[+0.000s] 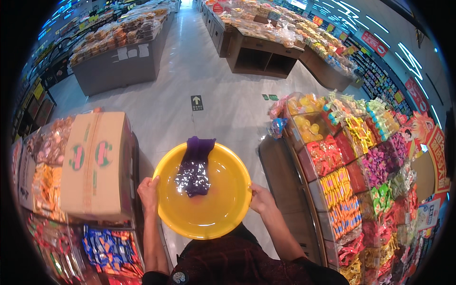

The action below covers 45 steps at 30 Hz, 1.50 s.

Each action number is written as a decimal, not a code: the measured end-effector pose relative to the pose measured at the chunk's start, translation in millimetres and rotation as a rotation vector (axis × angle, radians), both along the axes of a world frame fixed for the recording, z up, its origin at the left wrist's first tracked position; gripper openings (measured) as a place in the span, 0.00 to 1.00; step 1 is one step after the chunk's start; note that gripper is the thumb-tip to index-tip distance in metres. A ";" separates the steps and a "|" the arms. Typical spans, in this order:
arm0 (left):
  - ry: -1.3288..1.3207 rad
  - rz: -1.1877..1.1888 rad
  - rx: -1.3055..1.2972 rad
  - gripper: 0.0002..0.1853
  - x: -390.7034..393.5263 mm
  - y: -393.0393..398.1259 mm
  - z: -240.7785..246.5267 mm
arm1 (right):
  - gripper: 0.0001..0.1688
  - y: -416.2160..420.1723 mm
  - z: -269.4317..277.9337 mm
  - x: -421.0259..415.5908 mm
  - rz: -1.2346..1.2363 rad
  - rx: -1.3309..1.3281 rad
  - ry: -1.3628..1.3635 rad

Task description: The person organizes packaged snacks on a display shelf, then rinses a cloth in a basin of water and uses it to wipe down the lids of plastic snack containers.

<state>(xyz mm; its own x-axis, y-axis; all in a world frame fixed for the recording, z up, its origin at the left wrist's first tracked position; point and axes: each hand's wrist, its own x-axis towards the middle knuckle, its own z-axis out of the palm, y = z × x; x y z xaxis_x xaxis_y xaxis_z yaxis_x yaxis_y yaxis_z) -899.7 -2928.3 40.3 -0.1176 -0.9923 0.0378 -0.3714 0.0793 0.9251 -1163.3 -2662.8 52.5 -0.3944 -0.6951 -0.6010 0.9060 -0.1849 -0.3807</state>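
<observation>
A round yellow plastic basin point(228, 199) with some liquid in it is held level in front of my body. My left hand point(149, 190) grips its rim on the left, thumb over the edge. On the opposite side my right hand point(262, 198) holds the rim, with most of its fingers hidden by the basin. A purple cloth point(196, 156) hangs over the far rim, its lower end lying in the liquid, where bright reflections cover part of it.
A cardboard box point(94, 167) stands on the snack display at left. Candy bins point(338, 192) line the right, above a wooden ledge point(285, 199). Ahead, the tiled aisle floor point(171, 110) runs between a grey counter point(117, 67) and a wooden counter point(263, 53) with packaged food.
</observation>
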 end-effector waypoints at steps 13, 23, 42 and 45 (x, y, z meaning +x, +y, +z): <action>-0.128 0.080 -0.071 0.15 -152.9 -194.4 -1.4 | 0.26 -223.5 -17.5 -173.9 0.170 -0.240 -0.039; -0.097 0.032 0.015 0.18 -328.7 -358.1 -5.5 | 0.27 -378.1 -19.0 -331.2 0.088 -0.208 -0.038; 0.036 -0.314 0.062 0.19 -723.8 -646.8 -28.4 | 0.28 -581.9 -25.7 -630.8 -0.284 -0.083 0.028; -0.039 -0.299 0.052 0.20 -776.6 -672.5 -25.5 | 0.29 -616.0 -39.4 -689.4 -0.269 -0.111 0.022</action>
